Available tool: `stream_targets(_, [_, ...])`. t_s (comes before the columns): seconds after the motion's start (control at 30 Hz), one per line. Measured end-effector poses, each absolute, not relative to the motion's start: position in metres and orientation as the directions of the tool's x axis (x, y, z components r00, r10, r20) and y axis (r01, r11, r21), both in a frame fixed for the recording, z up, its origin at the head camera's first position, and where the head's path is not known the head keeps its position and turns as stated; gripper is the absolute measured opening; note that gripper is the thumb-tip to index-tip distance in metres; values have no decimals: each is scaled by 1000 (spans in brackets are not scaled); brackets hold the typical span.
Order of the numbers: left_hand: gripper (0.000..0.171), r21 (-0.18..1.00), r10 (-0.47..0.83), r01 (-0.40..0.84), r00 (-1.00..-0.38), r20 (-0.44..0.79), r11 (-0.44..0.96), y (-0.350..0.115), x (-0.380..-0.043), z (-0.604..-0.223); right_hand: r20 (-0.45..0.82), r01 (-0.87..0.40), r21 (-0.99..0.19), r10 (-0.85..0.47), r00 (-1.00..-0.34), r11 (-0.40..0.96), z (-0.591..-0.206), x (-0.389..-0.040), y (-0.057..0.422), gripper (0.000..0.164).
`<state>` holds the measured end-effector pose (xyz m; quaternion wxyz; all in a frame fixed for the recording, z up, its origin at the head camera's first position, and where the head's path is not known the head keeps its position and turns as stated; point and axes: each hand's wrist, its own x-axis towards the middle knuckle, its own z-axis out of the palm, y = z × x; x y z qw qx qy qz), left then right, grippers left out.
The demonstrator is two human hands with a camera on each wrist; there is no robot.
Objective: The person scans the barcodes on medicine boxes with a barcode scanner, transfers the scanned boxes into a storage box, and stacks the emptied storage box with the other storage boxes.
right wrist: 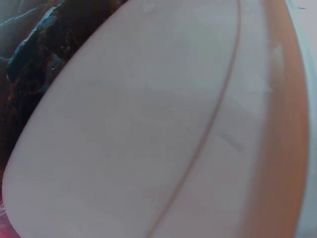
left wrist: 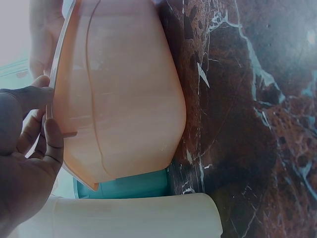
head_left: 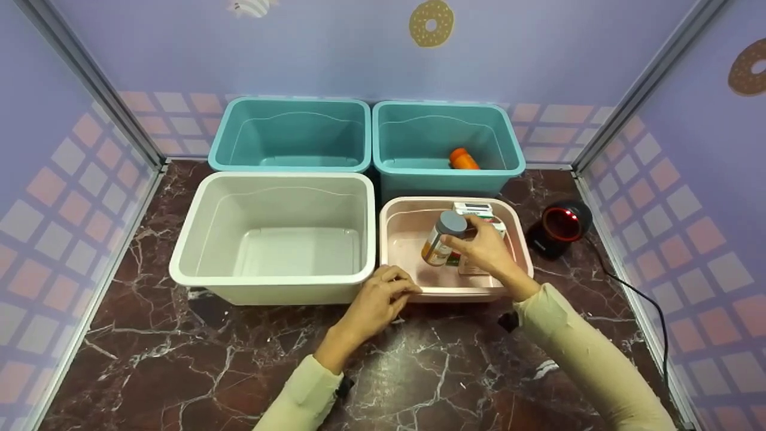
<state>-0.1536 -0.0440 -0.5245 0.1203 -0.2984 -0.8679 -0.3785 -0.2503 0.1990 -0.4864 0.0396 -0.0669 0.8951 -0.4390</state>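
Observation:
A bottle [head_left: 440, 244] with a grey lid and an orange-and-white label tilts inside the pink bin [head_left: 392, 239]. My right hand [head_left: 483, 246] grips it between thumb and fingers. Beneath and behind that hand lie several small boxes [head_left: 473, 208], partly covered by it. At the bin's front left corner, my left hand [head_left: 383, 296] pinches the rim; the left wrist view shows its thumb and curled fingers [left wrist: 53, 136] at the edge. Only the outer wall of the pink bin [right wrist: 138, 114] fills the right wrist view; the right hand is hidden there.
Left of the pink bin stands a larger white bin [head_left: 299, 251]. Two teal bins, left [head_left: 290, 164] and right [head_left: 443, 173], stand behind; an orange bottle [head_left: 464, 159] lies in the right one. A black scanner [head_left: 556, 230] glowing red, with a cable [head_left: 634, 287], sits at the right.

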Motion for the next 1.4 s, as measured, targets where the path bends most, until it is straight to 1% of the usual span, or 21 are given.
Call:
stream_targets(0.23, [18, 591, 428, 609, -793, 434, 529, -44, -152, -524, 19, -88, -797, -121, -992, 598, -479, -250, 207, 56])
stream_targets(0.4, [17, 595, 425, 607, -794, 434, 527, -44, -152, -524, 24, -89, -821, -121, -992, 564, -473, -250, 215, 52])
stream_targets(0.53, [16, 593, 423, 606, -795, 435, 530, -45, -151, -524, 30, -79, -830, -97, -995, 553, -468, -249, 222, 51])
stream_targets(0.8, [18, 603, 413, 593, -805, 425, 534, -44, -151, -526, 56, -77, -822, -54, -997, 565, -459, -245, 240, 58])
stream_targets(1.0, [17, 596, 413, 598, -802, 433, 536, -44, -151, -527, 71, -66, -825, -13, -997, 561, -452, -242, 252, 56])
stream_targets(1.1, [17, 593, 415, 603, -798, 438, 533, -44, -152, -527, 81, -64, -836, 6, -997, 546, -448, -241, 258, 55])
stream_targets(1.23, [16, 585, 422, 614, -790, 446, 531, -44, -152, -526, 71, -47, -873, 30, -997, 486, -445, -241, 265, 55])
stream_targets(1.4, [15, 575, 427, 619, -786, 448, 535, -44, -153, -526, 80, -35, -878, 74, -994, 477, -440, -242, 274, 55])
